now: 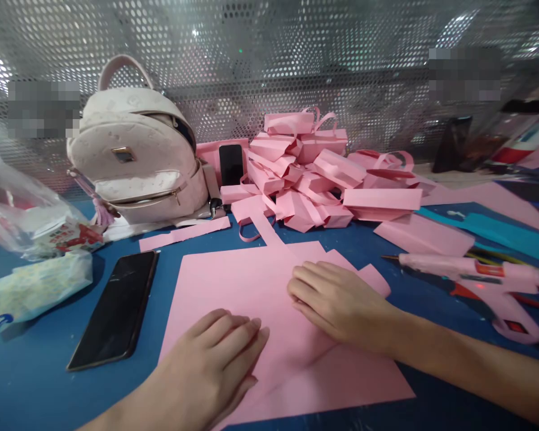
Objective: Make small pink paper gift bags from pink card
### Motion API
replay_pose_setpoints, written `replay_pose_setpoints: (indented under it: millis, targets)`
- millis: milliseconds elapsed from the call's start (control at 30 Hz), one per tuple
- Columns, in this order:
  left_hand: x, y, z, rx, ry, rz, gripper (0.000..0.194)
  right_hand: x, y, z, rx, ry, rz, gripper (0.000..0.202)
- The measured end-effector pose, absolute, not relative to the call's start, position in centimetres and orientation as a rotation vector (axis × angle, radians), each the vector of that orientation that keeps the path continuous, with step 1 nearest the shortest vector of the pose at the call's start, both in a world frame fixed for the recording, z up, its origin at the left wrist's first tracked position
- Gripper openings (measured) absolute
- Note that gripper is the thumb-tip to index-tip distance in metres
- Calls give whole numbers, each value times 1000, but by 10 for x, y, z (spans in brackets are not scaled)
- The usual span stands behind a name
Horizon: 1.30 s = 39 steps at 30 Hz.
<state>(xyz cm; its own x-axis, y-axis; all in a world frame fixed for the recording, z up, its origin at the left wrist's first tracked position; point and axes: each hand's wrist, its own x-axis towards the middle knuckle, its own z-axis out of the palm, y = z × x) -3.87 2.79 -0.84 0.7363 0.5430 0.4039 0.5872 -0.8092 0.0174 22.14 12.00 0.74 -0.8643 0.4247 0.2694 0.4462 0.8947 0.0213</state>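
Note:
Pink paper sheets [233, 281] lie flat on the blue table, with a narrow pink strip [269, 232] reaching over their back edge. My left hand [218, 359] rests on the lower left part of the paper, its fingers bent and close together. To the right and farther back, my right hand [336, 299] lies on the paper with its fingers curled together. Whatever is under either hand's fingertips is hidden. Just behind my right hand, a curled pink flap [375, 280] sticks out.
Folded pink paper pieces [303, 170] are heaped at the back. A white backpack [139, 155] and a black phone [114, 308] are on the left, beside a tissue pack [38, 287]. A pink glue gun [480, 281] lies right, near blue strips [507, 233].

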Motion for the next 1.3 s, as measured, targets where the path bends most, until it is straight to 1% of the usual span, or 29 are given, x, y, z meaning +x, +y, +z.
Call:
replay_pose_setpoints:
  millis: [100,200,367,500,567,667,800,1300]
  targets:
    - [-38,28,-6,-2796,-921,-610,36,218,108,14,-536,-2762,-166,24]
    - [-37,28,-5,-2785,-901,-613,35,214,93,14,-455,-2761,-83,28]
    - [-36,26,-5,-2779,-925,-605,35,212,87,4,-648,-2794,216,24]
    - [-34,25,-4,-2770,-938,-620,33,212,94,3,-741,-2765,418,28]
    - [-34,24,-4,-2758,-923,-623,33,211,97,5,-838,-2747,497,22]
    - [-36,23,-5,-2741,-898,-600,33,208,99,6,-922,-2760,459,10]
    - [-39,20,-8,-2757,-878,-523,37,207,99,3,-867,-2780,329,15]
    - [-43,20,-15,-2740,-844,-491,39,207,100,-2,-860,-2787,315,14]
